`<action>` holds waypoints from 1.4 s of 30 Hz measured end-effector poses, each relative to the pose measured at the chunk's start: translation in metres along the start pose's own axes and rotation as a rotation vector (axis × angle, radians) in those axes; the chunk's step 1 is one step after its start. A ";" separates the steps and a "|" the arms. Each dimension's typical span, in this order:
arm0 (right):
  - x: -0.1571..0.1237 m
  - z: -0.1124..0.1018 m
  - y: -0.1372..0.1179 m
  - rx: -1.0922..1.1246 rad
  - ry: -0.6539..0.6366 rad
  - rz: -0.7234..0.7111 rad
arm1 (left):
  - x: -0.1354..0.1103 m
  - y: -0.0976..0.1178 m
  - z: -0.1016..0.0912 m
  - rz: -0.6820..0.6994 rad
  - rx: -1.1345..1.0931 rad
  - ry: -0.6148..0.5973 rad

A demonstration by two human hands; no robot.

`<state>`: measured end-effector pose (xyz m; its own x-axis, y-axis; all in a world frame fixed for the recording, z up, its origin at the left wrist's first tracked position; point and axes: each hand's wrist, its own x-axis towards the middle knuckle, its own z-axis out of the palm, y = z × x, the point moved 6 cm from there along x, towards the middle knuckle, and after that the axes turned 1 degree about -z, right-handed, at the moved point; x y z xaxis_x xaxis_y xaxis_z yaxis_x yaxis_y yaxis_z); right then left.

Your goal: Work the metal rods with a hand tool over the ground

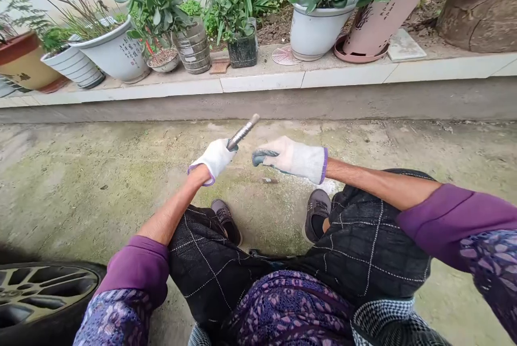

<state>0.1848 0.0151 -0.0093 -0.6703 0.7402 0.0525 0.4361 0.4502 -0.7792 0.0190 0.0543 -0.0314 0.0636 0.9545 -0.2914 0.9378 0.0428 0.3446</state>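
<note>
A white glove with dark coating and purple trim covers my left hand, which is closed round the lower end of a short grey rod. The rod slants up to the right, with a silvery band and a pale rounded tip. Just right of it hovers my right hand, gloved alike and touching neither the rod nor the ground. Its dark-coated fingers are bent together, and whatever they may hold is hidden. Between my shoes a small brownish piece with a silvery end lies on the concrete.
Ahead runs a low white-tiled ledge bearing potted plants, among them a white pot and a tall pink planter. A car wheel stands close at lower left. White powder marks the mossy ground by my right shoe.
</note>
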 end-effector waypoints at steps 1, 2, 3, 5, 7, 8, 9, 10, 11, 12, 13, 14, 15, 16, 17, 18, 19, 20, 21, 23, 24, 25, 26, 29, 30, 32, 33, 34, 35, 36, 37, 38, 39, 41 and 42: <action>0.003 -0.003 -0.001 -0.042 0.010 0.003 | 0.003 0.004 0.005 0.029 0.161 -0.008; 0.007 -0.006 0.001 -0.102 0.021 0.016 | 0.006 0.008 0.011 0.055 0.307 -0.024; 0.011 -0.010 0.005 -0.177 0.029 0.041 | 0.006 0.011 0.017 0.080 0.431 -0.050; 0.020 -0.016 0.017 -0.332 0.032 0.104 | 0.005 0.013 0.031 0.131 0.604 -0.132; 0.031 -0.019 0.034 -0.426 0.006 0.152 | 0.000 0.013 0.043 0.212 0.699 -0.234; 0.036 -0.018 0.043 -0.431 -0.017 0.164 | -0.003 0.013 0.048 0.263 0.722 -0.274; 0.042 -0.016 0.051 -0.409 -0.044 0.168 | -0.006 0.013 0.051 0.310 0.733 -0.302; 0.047 -0.012 0.059 -0.363 -0.073 0.166 | -0.009 0.013 0.052 0.346 0.732 -0.315; 0.051 -0.007 0.067 -0.301 -0.102 0.161 | -0.011 0.014 0.050 0.368 0.715 -0.317; 0.054 -0.002 0.074 -0.236 -0.123 0.158 | -0.013 0.013 0.047 0.372 0.683 -0.312; 0.057 0.004 0.079 -0.175 -0.143 0.158 | -0.014 0.012 0.042 0.360 0.635 -0.301; 0.059 0.011 0.083 -0.124 -0.161 0.156 | -0.014 0.011 0.036 0.335 0.572 -0.282; 0.060 0.017 0.086 -0.088 -0.169 0.157 | -0.014 0.009 0.029 0.304 0.500 -0.253; 0.059 0.024 0.087 -0.071 -0.174 0.163 | -0.014 0.007 0.021 0.272 0.426 -0.217; 0.058 0.030 0.086 -0.068 -0.185 0.166 | -0.012 0.004 0.015 0.244 0.357 -0.177; 0.057 0.037 0.083 -0.072 -0.197 0.165 | -0.011 0.001 0.009 0.219 0.299 -0.134; 0.054 0.043 0.078 -0.080 -0.204 0.158 | -0.008 -0.002 0.004 0.197 0.259 -0.095; 0.052 0.047 0.072 -0.089 -0.202 0.148 | -0.004 -0.005 0.002 0.178 0.241 -0.062; 0.049 0.050 0.065 -0.096 -0.197 0.131 | 0.000 -0.008 0.000 0.159 0.246 -0.038; 0.043 0.050 0.048 -0.132 -0.160 0.081 | 0.009 -0.013 0.002 0.119 0.323 -0.015; 0.040 0.048 0.040 -0.179 -0.141 0.066 | 0.013 -0.015 0.004 0.102 0.384 -0.013; 0.037 0.045 0.032 -0.245 -0.131 0.058 | 0.015 -0.014 0.007 0.094 0.452 -0.015; 0.034 0.041 0.026 -0.322 -0.127 0.058 | 0.017 -0.013 0.010 0.094 0.523 -0.025; 0.028 0.024 0.016 -0.525 -0.134 0.097 | 0.015 0.000 0.021 0.141 0.701 -0.082; 0.028 0.016 0.016 -0.559 -0.126 0.110 | 0.012 0.005 0.025 0.170 0.741 -0.114; 0.029 -0.002 0.020 -0.567 -0.087 0.130 | 0.005 0.016 0.030 0.235 0.792 -0.174; 0.030 -0.011 0.024 -0.545 -0.056 0.130 | 0.002 0.022 0.031 0.265 0.805 -0.189; 0.032 -0.019 0.030 -0.505 -0.028 0.125 | 0.000 0.026 0.030 0.288 0.813 -0.195; 0.034 -0.025 0.037 -0.451 -0.001 0.113 | -0.002 0.030 0.029 0.301 0.813 -0.191; 0.036 -0.030 0.044 -0.387 0.013 0.107 | -0.003 0.033 0.025 0.305 0.805 -0.180; 0.038 -0.033 0.052 -0.318 0.016 0.103 | -0.004 0.035 0.022 0.305 0.788 -0.171; 0.039 -0.034 0.058 -0.247 0.008 0.104 | -0.004 0.035 0.018 0.298 0.767 -0.164; 0.041 -0.033 0.064 -0.180 -0.009 0.107 | -0.004 0.034 0.015 0.291 0.745 -0.160; 0.043 -0.029 0.071 -0.071 -0.054 0.101 | -0.003 0.029 0.009 0.270 0.710 -0.150; 0.044 -0.026 0.073 -0.036 -0.075 0.091 | -0.002 0.026 0.008 0.263 0.701 -0.148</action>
<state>0.2028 0.0940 -0.0474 -0.6692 0.7402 -0.0653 0.5176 0.4013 -0.7556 0.0460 0.0510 -0.0292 0.3134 0.8557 -0.4118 0.8796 -0.4250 -0.2136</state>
